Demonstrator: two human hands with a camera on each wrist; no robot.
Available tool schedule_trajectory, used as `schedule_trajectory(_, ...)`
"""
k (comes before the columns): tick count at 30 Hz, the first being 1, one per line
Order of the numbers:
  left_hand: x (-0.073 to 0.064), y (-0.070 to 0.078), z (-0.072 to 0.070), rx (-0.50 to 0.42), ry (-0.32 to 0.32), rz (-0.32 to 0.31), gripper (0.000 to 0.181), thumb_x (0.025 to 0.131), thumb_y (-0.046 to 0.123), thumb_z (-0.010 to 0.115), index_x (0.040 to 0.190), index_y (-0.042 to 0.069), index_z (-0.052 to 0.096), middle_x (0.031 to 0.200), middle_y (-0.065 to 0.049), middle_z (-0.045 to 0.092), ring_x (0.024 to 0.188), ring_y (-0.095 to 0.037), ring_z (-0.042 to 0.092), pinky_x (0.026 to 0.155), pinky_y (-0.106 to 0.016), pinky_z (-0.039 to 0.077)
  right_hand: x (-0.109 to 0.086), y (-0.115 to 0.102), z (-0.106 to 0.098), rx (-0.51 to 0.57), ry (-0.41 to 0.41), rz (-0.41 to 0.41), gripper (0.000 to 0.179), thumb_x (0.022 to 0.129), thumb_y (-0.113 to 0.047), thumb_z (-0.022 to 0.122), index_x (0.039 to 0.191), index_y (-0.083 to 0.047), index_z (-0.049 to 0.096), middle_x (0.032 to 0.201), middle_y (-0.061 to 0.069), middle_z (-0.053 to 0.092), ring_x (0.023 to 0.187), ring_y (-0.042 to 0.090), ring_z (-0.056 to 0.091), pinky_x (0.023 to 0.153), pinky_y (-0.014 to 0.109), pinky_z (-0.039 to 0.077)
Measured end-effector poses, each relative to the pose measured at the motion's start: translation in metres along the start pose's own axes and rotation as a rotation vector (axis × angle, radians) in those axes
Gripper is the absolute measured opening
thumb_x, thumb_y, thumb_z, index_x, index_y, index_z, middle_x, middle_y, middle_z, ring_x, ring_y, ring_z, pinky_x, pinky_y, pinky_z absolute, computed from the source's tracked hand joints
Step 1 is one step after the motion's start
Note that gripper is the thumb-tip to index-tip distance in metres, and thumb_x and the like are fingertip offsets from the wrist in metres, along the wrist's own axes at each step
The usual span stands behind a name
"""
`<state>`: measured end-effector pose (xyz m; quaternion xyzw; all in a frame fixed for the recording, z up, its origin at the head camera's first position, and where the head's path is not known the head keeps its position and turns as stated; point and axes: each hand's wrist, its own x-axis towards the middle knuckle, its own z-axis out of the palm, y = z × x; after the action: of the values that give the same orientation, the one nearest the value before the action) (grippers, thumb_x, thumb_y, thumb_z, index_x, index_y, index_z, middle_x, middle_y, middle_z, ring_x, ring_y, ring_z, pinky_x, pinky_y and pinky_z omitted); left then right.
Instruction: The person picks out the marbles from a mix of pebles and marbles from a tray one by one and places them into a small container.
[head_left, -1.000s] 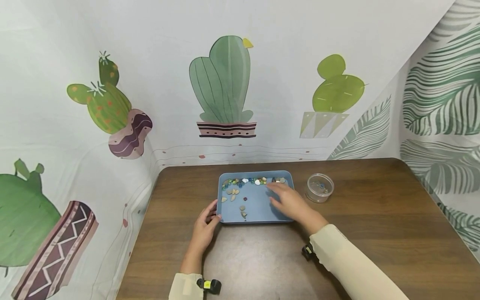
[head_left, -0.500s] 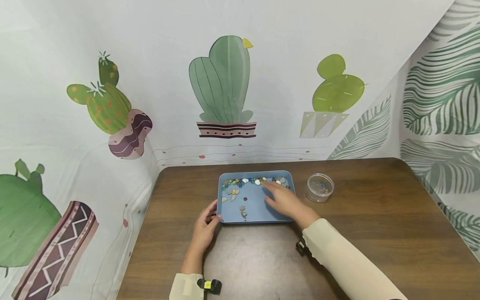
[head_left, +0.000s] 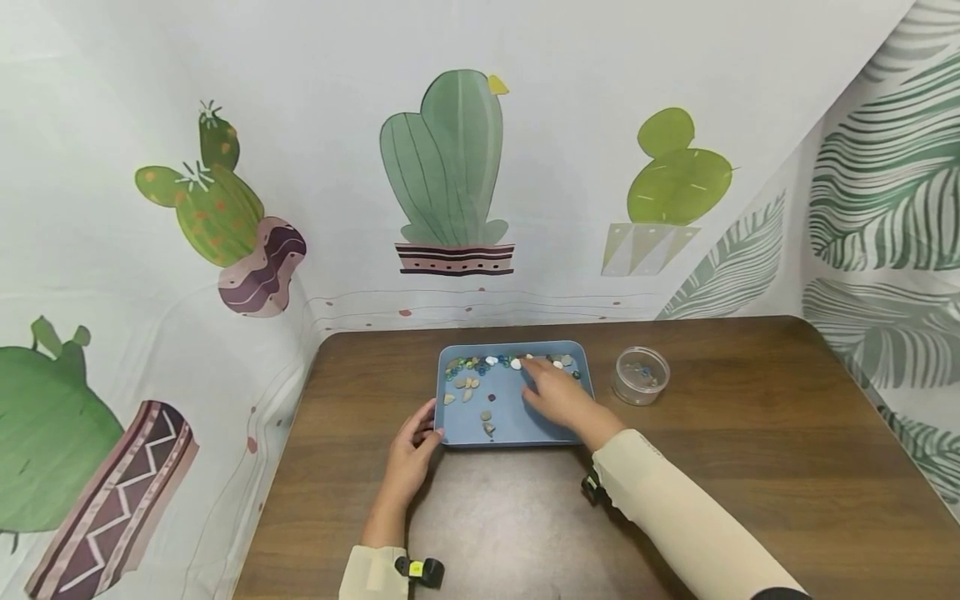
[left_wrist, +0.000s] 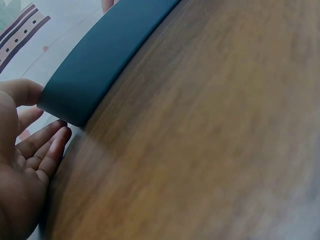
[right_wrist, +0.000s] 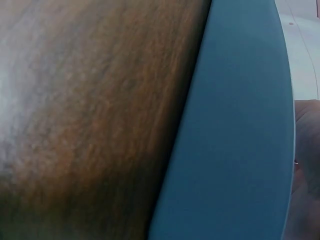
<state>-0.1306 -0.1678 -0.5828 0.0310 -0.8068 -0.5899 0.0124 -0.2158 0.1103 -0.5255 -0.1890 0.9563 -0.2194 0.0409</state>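
Note:
A shallow blue tray (head_left: 525,423) with small stones lies on the table. At its near left corner my left hand (head_left: 408,454) holds it, thumb at the rim and fingers against the outer side wall (left_wrist: 95,65). My right hand (head_left: 558,393) reaches over the tray, fingertips at the stones along the far wall, beside a white stone (head_left: 516,364). Its thumb stands apart from the fingers. Tan stones (head_left: 462,383) lie at the left, and a dark red stone (head_left: 492,397) near the middle. In the right wrist view, the tray's wall (right_wrist: 230,120) hides most of that hand.
Right of the tray stands a clear round tub (head_left: 640,377) with a few small pieces in it. Blue and green glass beads (head_left: 453,373) gather in the tray's far left corner. The brown wooden table (head_left: 750,433) meets a cactus-printed cloth (head_left: 555,167) behind.
My right hand has moved left along the tray's far side, from the right-hand stones to the ones beside the white stone. My left hand stays at the corner.

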Motion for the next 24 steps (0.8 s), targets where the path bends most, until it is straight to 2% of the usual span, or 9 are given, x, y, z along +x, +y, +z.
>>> schedule_trajectory(9,0.000,0.002,0.001,0.007,0.001,-0.004,0.049,0.092,0.018,0.063,0.138,0.033,0.052,0.132,0.000,0.057,0.114,-0.018,0.056,0.095,-0.023,0.046,0.009,0.000,0.002,-0.019,0.042,0.008,0.049,0.093,-0.017,0.057,0.137,0.000,0.049,0.133,0.020,0.055,0.120,0.034,0.058,0.100,0.046,0.048)
schedule_trajectory(14,0.001,0.001,0.001,0.006,0.002,-0.016,0.048,0.092,0.019,0.063,0.136,0.036,0.053,0.131,0.003,0.058,0.114,-0.016,0.056,0.096,-0.024,0.046,0.013,0.001,0.004,-0.018,0.057,0.025,0.045,0.092,-0.014,0.059,0.133,0.001,0.053,0.128,0.019,0.057,0.116,0.033,0.060,0.097,0.045,0.050)
schedule_trajectory(24,0.000,0.000,0.001,-0.006,0.004,-0.004,0.049,0.091,0.017,0.063,0.136,0.034,0.053,0.130,0.002,0.058,0.113,-0.017,0.056,0.094,-0.021,0.046,0.019,0.001,0.010,-0.028,0.054,0.066,0.039,0.091,-0.013,0.060,0.128,0.000,0.058,0.124,0.017,0.057,0.111,0.032,0.062,0.094,0.043,0.051)
